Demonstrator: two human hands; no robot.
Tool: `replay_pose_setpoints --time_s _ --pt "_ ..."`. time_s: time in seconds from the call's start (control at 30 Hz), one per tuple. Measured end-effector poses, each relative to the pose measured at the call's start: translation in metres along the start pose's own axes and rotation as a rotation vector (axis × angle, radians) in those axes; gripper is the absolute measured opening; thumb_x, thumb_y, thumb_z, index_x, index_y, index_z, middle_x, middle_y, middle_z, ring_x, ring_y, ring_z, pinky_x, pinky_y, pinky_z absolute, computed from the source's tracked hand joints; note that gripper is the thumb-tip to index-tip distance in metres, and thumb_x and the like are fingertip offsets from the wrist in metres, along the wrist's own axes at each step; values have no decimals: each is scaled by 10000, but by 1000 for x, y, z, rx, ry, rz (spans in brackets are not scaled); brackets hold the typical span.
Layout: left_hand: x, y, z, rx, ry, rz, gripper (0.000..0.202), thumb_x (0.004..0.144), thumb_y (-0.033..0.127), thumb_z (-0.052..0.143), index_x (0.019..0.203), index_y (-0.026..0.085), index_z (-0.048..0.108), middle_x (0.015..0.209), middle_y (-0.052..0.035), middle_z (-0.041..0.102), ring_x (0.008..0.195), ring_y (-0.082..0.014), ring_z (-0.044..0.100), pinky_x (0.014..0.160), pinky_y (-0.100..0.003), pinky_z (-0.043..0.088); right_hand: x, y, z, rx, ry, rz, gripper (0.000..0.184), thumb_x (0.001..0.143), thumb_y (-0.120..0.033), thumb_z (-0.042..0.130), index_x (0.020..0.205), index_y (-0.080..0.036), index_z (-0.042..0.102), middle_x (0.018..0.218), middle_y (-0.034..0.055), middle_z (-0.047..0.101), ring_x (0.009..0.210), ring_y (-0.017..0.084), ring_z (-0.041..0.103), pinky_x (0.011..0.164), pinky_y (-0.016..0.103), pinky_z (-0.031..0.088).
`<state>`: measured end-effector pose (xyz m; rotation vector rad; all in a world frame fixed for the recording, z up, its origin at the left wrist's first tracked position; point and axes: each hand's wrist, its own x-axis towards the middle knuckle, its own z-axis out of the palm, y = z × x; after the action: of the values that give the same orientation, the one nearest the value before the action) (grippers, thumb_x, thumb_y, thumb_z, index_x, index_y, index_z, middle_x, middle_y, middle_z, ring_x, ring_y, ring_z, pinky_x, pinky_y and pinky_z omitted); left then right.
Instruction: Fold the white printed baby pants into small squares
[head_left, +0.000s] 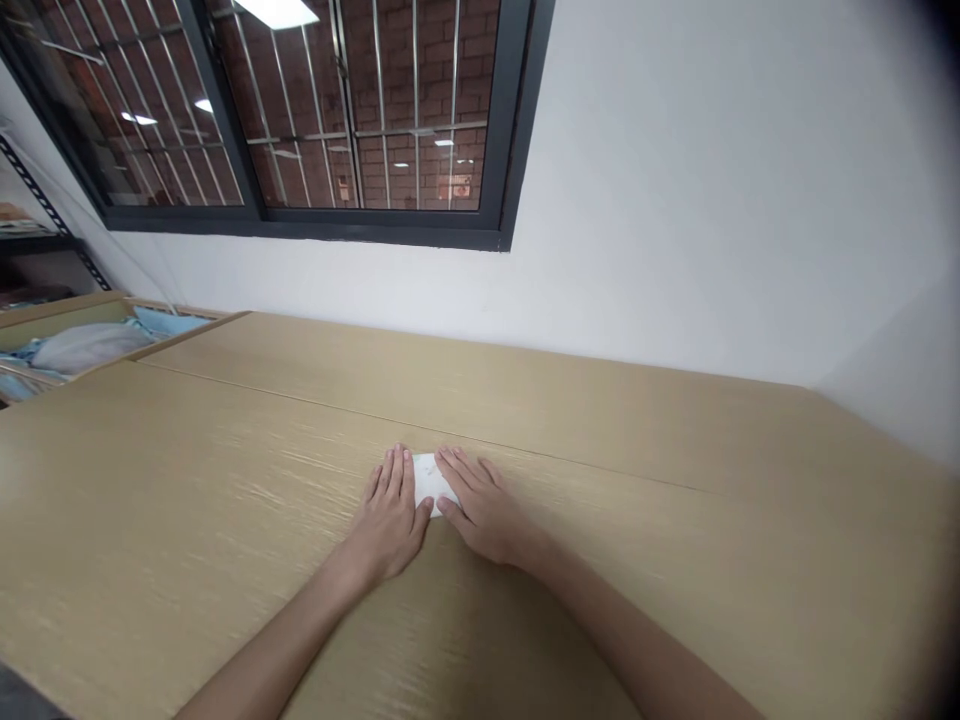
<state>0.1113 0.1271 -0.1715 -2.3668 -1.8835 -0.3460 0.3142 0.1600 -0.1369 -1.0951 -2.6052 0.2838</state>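
Observation:
A small white piece, flat like folded paper or cloth, lies on the wood-coloured tabletop near a long seam. Faint greyish marks show on its face. My left hand rests flat at its left side, fingers stretched forward, thumb by its lower edge. On the other side my right hand lies flat with fingers extended, covering the right part of the white piece. Both palms face down, and the thumbs point toward each other. How far the piece reaches under the hands is hidden.
A white wall borders the far side of the table, with a dark-framed barred window above. At the left stands a wooden bin holding bluish and whitish cloth or plastic. A shelf rack is at the far left.

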Motion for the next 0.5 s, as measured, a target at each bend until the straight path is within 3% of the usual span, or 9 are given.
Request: replay_pose_setpoints --time_s 0.13,0.2,0.33,0.43,0.5 --pt "2 -1 -4 24 132 56 688 1035 429 282 1516 -61 233 1607 -293 231 1533 -355 138 1216 -527 237 -2 11 -4 10 -62 -79 755 1023 -584 349 1617 -154 167 1670 121 184 1542 276 149 1239 506 144" --pt "4 -3 -14 9 190 126 666 1027 452 354 1509 -4 293 1602 -271 275 1524 -361 187 1200 -544 254 -2 14 -6 12 -71 -107 833 977 -587 459 1614 -137 166 1662 148 205 1535 298 166 1232 514 148" --pt "8 -7 -36 -106 140 209 512 986 463 493 1398 160 474 1443 -182 533 1327 -330 501 1079 -544 383 0 16 -10 43 -50 -127 840 930 -470 552 1603 -125 185 1636 169 278 1509 313 229 1208 511 191" --pt "8 -10 -42 -185 100 223 624 870 534 648 1351 167 497 1386 -175 578 1280 -351 530 1073 -567 376 1 17 -11 90 -27 -113 846 890 -426 602 1585 -127 226 1621 179 307 1482 339 278 1176 520 239" --pt "9 -13 -40 -235 103 223 630 833 420 691 1366 163 473 1396 -174 573 1300 -351 515 1081 -548 375 2 20 -9 123 1 -103 839 858 -353 620 1576 -140 243 1606 186 334 1452 352 329 1152 531 270"
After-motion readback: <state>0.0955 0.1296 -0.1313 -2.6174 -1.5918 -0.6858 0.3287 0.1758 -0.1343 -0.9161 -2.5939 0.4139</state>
